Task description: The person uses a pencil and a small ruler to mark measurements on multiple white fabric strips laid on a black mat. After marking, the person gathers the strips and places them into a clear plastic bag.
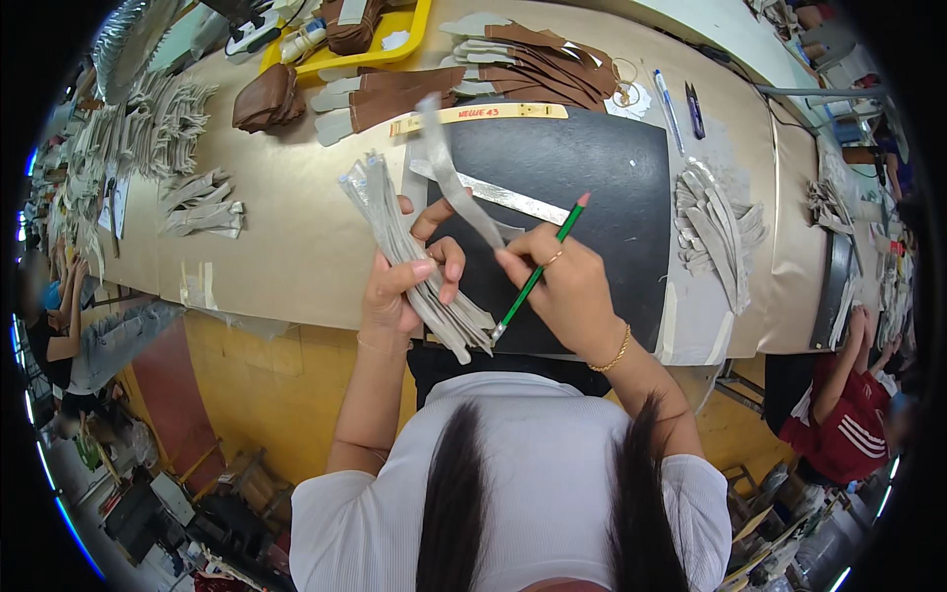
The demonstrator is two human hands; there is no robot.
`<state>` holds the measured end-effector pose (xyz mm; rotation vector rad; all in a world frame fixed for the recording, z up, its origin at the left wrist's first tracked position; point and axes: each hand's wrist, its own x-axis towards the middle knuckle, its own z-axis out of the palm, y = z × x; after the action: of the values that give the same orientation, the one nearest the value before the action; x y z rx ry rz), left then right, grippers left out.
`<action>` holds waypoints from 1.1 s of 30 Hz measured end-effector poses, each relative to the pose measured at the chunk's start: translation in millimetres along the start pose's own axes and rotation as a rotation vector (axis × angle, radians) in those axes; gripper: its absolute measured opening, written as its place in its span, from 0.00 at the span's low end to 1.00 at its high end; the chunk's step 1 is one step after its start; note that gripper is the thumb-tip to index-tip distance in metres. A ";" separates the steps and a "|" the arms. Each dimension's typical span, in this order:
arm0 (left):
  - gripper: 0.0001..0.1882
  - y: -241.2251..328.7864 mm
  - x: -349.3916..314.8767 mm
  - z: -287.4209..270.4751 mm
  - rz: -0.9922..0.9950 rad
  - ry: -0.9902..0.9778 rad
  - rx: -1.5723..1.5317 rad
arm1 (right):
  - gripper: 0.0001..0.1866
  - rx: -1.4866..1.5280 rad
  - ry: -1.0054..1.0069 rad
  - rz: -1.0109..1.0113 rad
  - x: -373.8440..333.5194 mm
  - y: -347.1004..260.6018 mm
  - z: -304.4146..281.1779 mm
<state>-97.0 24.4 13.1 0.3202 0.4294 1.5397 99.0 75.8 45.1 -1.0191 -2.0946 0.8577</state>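
My left hand (393,291) is closed around a bundle of thin silver-grey strips (380,212), which fan out slightly at their upper end. My right hand (572,291) pinches one loose grey strip (456,187) by its lower end, while a green pencil (521,296) is tucked between the same fingers. The strip rises toward the upper left, blurred at its tip, and passes close to my left fingertips. Both hands are over the near part of a black board (617,252). On that board lies a flat silvery strip (518,199), set at a slant.
A cream curved template (533,111) lies along the board's far edge, with brown pieces (409,97) behind it. Grey strips (715,232) are piled at right, beside a purple pen (694,111). More grey strips (202,204) and a yellow tray (419,35) are at left and back.
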 end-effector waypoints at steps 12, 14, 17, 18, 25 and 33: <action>0.17 -5.8 12.4 16.2 0.206 0.522 0.626 | 0.10 0.274 -0.329 0.358 28.2 13.8 -17.8; 0.17 -6.3 19.0 22.7 0.195 0.548 0.611 | 0.10 0.509 -0.301 0.428 37.6 25.9 -15.9; 0.16 -4.6 25.8 19.3 0.167 0.529 0.626 | 0.09 0.593 -0.319 0.456 61.0 24.9 -21.0; 0.16 -3.9 28.3 18.5 0.173 0.519 0.625 | 0.09 0.562 -0.339 0.439 67.0 24.2 -23.4; 0.23 0.5 25.8 13.0 0.133 0.534 0.560 | 0.14 0.508 -0.466 0.356 70.2 26.9 -25.5; 0.39 -0.5 19.9 28.3 0.054 0.390 0.664 | 0.11 0.614 -0.431 0.426 68.4 21.7 -22.1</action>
<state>-84.0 46.2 36.7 0.5450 1.2554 1.4769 91.5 149.2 59.1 -1.0005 -1.7434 1.9328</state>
